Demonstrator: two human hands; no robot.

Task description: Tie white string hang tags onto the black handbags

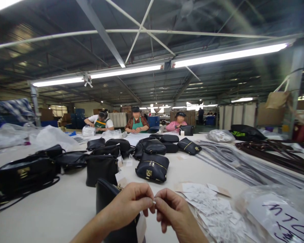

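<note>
Just above the near edge of the white table, the thumbs and fingertips of my left hand and my right hand meet in a pinch. Between them shows a tiny white piece, too small to name. Behind and below my left hand stands a black handbag, partly hidden by my forearm. A white hang tag hangs by it, below my fingers. Beyond my hands lies a black bag with a gold zip and clasp. Right of my right hand spreads a heap of white paper tags.
Several black bags crowd the table's left and middle. Grey straps and dark brown straps lie at right, a marked plastic bag near right. Three people, one in a green apron, work across the table.
</note>
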